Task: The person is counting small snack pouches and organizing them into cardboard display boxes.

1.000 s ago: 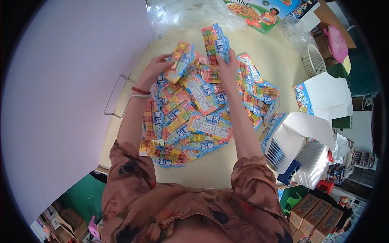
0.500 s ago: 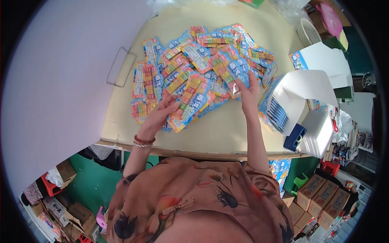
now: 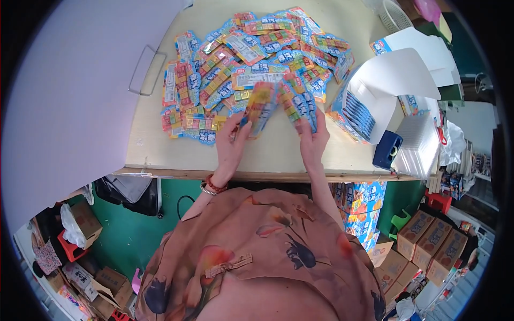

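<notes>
My left hand (image 3: 231,143) is closed on a colourful candy pack (image 3: 260,107), blurred by motion, with a row of small coloured squares. My right hand (image 3: 314,140) pinches the lower end of more candy packs (image 3: 294,104), at least two overlapping. Both sets tilt toward each other, close together at their upper ends. Just beyond lies a loose, spread-out pile of similar candy packs (image 3: 214,80), some face up and some showing pale printed backs. To the right, an open white-lined display box (image 3: 404,69) holds a row of upright candy packs (image 3: 358,117).
A navy tape dispenser (image 3: 387,150) and a stack of clear plastic trays (image 3: 416,144) stand at the table's right front. A bent wire frame (image 3: 144,69) is at the left, by a pale panel (image 3: 80,91). A white basket (image 3: 394,16) sits far right.
Both hands have drawn closer together and the packs in them now nearly meet. The right hand's packs have left the pile's upper right. The whole view has shifted slightly.
</notes>
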Available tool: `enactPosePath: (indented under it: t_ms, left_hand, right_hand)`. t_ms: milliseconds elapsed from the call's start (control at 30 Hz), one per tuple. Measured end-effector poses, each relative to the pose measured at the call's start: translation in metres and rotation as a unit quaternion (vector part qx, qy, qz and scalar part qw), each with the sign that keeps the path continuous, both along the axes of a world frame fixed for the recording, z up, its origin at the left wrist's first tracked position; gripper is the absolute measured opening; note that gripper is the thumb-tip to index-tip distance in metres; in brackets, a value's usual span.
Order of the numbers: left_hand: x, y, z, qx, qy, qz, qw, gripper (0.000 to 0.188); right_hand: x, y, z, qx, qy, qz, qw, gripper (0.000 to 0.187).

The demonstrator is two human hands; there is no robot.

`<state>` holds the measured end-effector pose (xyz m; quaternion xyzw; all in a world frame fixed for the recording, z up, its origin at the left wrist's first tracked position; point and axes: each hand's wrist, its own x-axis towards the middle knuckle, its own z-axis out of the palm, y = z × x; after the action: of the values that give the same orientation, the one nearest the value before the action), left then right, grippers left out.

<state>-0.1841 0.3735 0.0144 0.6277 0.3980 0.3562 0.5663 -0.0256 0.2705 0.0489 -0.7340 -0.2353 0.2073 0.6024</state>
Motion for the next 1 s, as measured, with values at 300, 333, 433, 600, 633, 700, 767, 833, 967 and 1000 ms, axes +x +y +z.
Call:
enactPosePath:
  t_ms: [300, 333, 433, 600, 633, 700, 767, 833, 967, 1000]
  left_hand:
    - [0.003, 0.004, 0.0, -0.17, -0.142, -0.025, 0.975, 0.027]
    - [0.003, 0.003, 0.001, -0.17, -0.142, -0.027, 0.975, 0.027]
    - [0.003, -0.004, 0.003, -0.16, -0.109, -0.059, 0.979, 0.027]
    - [0.004, -0.013, 0.003, -0.247, -0.035, -0.048, 0.967, 0.024]
    - [0.006, -0.015, 0.0, -0.248, -0.035, -0.047, 0.967, 0.024]
    - [0.01, -0.021, -0.007, -0.236, -0.088, 0.035, 0.967, 0.025]
    - [0.014, -0.023, -0.012, -0.207, -0.051, 0.047, 0.976, 0.026]
    - [0.015, -0.024, -0.018, -0.142, 0.005, 0.05, 0.989, 0.033]
    - [0.013, -0.025, -0.008, -0.071, 0.17, -0.024, 0.983, 0.04]
    - [0.015, -0.027, 0.006, -0.043, 0.236, -0.067, 0.968, 0.041]
  right_hand:
    - [-0.015, 0.004, -0.011, 0.14, 0.068, -0.058, 0.986, 0.034]
    - [-0.018, 0.006, -0.012, 0.145, 0.108, -0.053, 0.982, 0.033]
    - [-0.023, 0.008, -0.02, 0.177, 0.189, -0.054, 0.965, 0.029]
    - [-0.033, 0.005, -0.023, 0.211, 0.278, -0.078, 0.934, 0.033]
    - [-0.037, 0.004, -0.022, 0.221, 0.294, -0.088, 0.926, 0.033]
    - [-0.046, 0.001, -0.023, 0.189, 0.287, -0.076, 0.936, 0.029]
    - [-0.056, 0.005, -0.035, 0.235, 0.237, -0.124, 0.934, 0.026]
    - [-0.058, 0.007, -0.029, 0.26, 0.28, -0.119, 0.916, 0.026]
    - [-0.045, 0.006, -0.034, 0.112, 0.191, -0.057, 0.973, 0.034]
    - [-0.039, 0.006, -0.034, 0.105, 0.214, -0.052, 0.97, 0.031]
